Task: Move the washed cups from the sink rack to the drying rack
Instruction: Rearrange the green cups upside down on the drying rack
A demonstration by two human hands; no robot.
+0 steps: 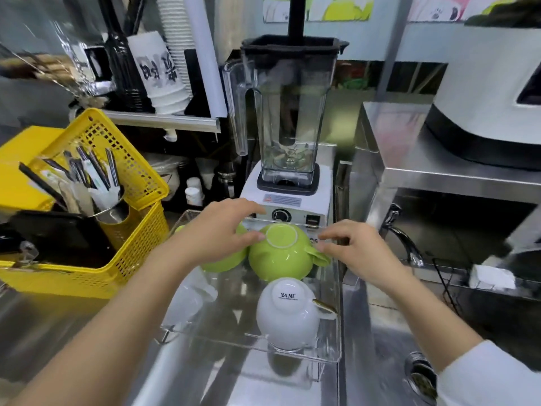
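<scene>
Cups sit upside down in the clear rack so that water drains off them; every one in view rests on its rim with the base up. The rack stands on the steel counter, directly in front of the blender. At its far end, two green cups stand side by side and touching: the right green cup, handle pointing right, and the left green cup, largely covered by the left hand. Nearer the camera, the white cup stands inverted with its gold-trimmed handle to the right. A pale, blurred item lies to its left; its identity cannot be told.

Left hand: palm down, fingers spread and loosely curved over the left green cup, thumb tip touching the base ring of the right green cup. It is not closed around either cup. Right hand: palm down, fingers bent, fingertips just beside or touching the right green cup's handle; actual contact cannot be confirmed. It holds nothing. Both forearms reach forward from the lower corners, converging on the green pair.

Judgement: the hands are either seating the green cups or positioning them so that they stand stable.
</scene>
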